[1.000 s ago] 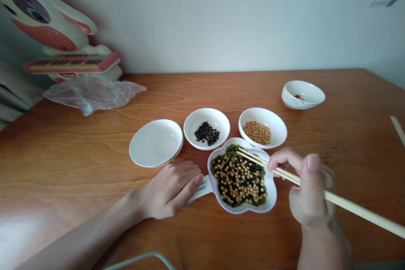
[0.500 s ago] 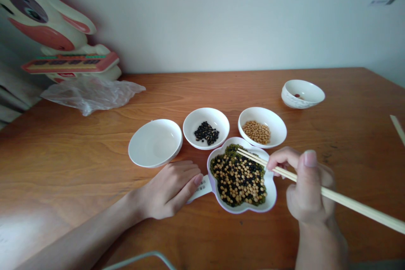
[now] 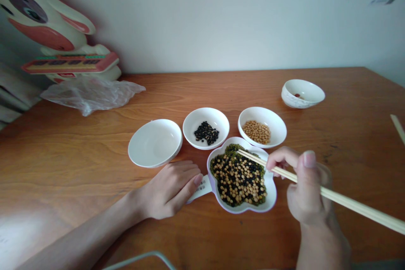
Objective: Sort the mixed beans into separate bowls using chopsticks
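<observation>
A flower-shaped white dish (image 3: 272,196) holds mixed black, yellow and green beans. My right hand (image 3: 305,190) grips a pair of wooden chopsticks (image 3: 348,203) whose tips rest over the dish's far edge, above the green beans. My left hand (image 3: 171,187) lies curled on the table, its fingers touching the dish's handle (image 3: 200,190). Behind the dish stand three white bowls: an empty bowl (image 3: 155,142), a bowl of black beans (image 3: 206,122), and a bowl of yellow beans (image 3: 262,126).
A small white bowl (image 3: 302,93) with a reddish speck sits at the back right. A crumpled clear plastic bag (image 3: 90,93) and a cartoon toy figure (image 3: 53,29) are at the back left. A wooden stick (image 3: 398,128) lies at the right edge.
My right hand and the chopsticks have shifted very slightly; the tips stay over the same spot. The left hand has not moved.
</observation>
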Available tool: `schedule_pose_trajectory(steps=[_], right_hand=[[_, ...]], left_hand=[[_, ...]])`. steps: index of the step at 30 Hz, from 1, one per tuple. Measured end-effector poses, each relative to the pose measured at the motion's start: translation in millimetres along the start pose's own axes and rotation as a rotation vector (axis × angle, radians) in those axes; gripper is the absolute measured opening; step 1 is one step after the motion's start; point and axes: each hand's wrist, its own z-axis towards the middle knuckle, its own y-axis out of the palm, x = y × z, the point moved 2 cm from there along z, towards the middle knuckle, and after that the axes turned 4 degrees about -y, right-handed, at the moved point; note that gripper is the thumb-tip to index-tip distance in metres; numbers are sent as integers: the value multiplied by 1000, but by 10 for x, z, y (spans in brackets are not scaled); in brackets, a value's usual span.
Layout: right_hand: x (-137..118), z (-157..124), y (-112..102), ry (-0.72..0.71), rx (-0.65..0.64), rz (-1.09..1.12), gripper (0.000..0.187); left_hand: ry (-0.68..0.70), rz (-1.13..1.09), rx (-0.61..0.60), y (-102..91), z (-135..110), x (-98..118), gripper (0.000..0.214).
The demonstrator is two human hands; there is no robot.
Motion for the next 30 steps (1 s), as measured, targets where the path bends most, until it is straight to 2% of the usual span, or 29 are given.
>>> schedule_pose_trajectory(steps=[8,16,30], right_hand=[[-12,-6,5,17,-44,9,67],[-18,-15,14,30,-29,15,63],[-49,20,14,-52,74,10,65]], left_hand=[[-13,-21,-7,-3,4,4,31],[-16,-27,-12,4,10,-13,31],[-17,-16,-16,1,-1,-15,30]])
